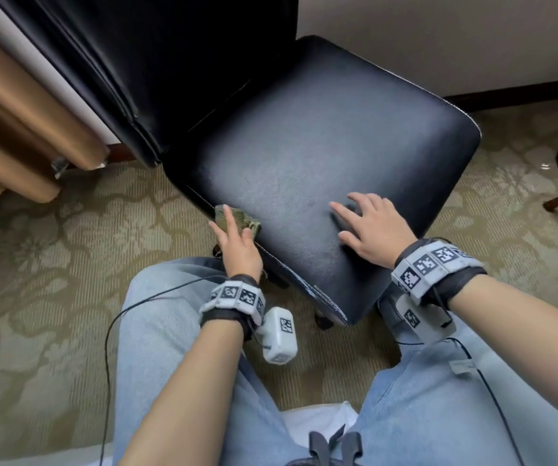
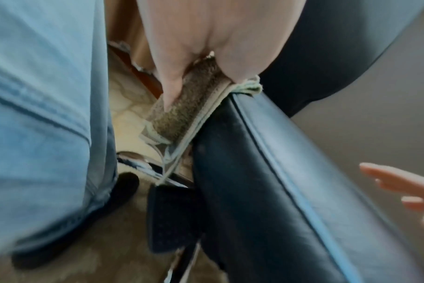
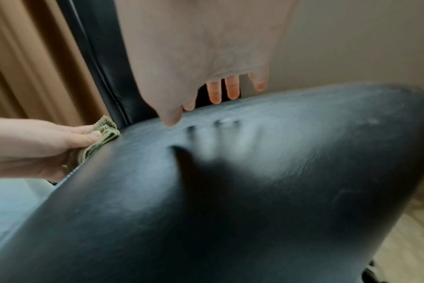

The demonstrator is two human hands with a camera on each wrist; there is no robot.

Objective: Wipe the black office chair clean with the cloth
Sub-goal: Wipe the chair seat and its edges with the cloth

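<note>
Left hand (image 1: 237, 243) pinches the folded cloth (image 1: 233, 220) between thumb and fingers, pressing it against the side edge of the chair (image 1: 321, 156) seat, right on the stitched seam, where grime likely collects. The folding gives a firm pad to push with. Right hand (image 1: 370, 227) lies flat on the seat top, fingers spread, holding nothing, probably bracing so the wheeled chair won't roll or swivel. The person's knees sit either side of the seat corner, over patterned carpet (image 1: 52, 264).
</note>
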